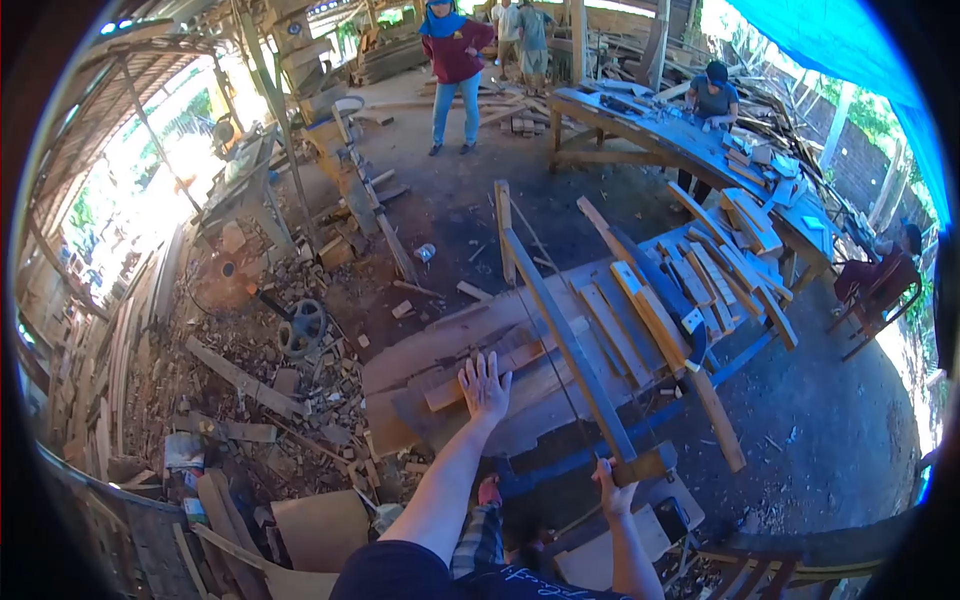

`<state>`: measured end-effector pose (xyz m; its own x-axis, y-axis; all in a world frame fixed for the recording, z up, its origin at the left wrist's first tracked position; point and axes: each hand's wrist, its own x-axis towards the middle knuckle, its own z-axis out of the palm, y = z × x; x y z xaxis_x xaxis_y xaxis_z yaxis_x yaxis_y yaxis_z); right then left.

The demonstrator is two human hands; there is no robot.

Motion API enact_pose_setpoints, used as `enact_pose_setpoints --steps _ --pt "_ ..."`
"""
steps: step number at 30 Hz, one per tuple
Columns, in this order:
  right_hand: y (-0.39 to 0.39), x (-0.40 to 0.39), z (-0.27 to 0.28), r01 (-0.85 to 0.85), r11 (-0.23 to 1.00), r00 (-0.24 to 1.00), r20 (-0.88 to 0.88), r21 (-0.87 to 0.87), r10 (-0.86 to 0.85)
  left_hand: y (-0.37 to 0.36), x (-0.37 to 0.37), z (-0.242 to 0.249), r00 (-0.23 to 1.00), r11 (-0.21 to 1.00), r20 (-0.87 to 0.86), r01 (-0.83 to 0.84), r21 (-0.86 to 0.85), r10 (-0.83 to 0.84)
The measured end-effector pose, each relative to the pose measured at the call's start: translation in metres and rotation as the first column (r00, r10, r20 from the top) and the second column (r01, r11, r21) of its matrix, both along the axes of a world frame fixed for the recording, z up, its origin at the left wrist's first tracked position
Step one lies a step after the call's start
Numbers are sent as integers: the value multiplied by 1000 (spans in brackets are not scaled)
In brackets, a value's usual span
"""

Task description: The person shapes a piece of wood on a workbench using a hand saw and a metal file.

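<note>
My left hand (485,388) lies with its fingers spread over a wooden plank (530,362) on the work surface (400,365). Nothing is gripped in it. My right hand (615,488) is closed around the near end piece of a large wooden frame saw (571,345). The saw's long beam stretches away from me to an upright end piece at the far side. A thin dark line runs alongside the beam and crosses the plank to the right of my left hand.
Cut wooden pieces (610,330) are stacked right of the saw. Offcuts and a handwheel (302,328) lie on the littered ground at left. One person (457,70) stands ahead; another (714,100) works at a long table (660,135). Someone sits on a chair (885,300) at right.
</note>
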<state>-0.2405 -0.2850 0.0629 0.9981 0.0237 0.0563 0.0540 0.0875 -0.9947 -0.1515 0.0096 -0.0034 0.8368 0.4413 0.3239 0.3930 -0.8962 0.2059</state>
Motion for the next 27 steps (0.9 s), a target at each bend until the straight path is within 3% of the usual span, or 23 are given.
enact_pose_setpoints --steps 8,10,13,18,24,27 --pt "-9 2 -22 -7 1000 995 96 7 7 0 3 -4 999 992 -27 -28 122 32" --pt "-5 5 -22 11 993 996 81 119 -21 0 8 -5 999 994 30 -17 111 14" --pt "-7 7 -29 -6 998 996 94 63 0 1 7 -10 999 986 11 -52 159 51" --pt "-7 -5 -31 -27 997 999 30 71 25 -1 1 -14 999 990 12 -38 137 36" --pt "0 -5 -28 -9 999 997 76 31 7 2 3 -7 999 997 45 -28 75 25" --pt "2 -5 -32 2 994 998 60 113 -9 3 2 -2 999 999 41 12 30 -13"
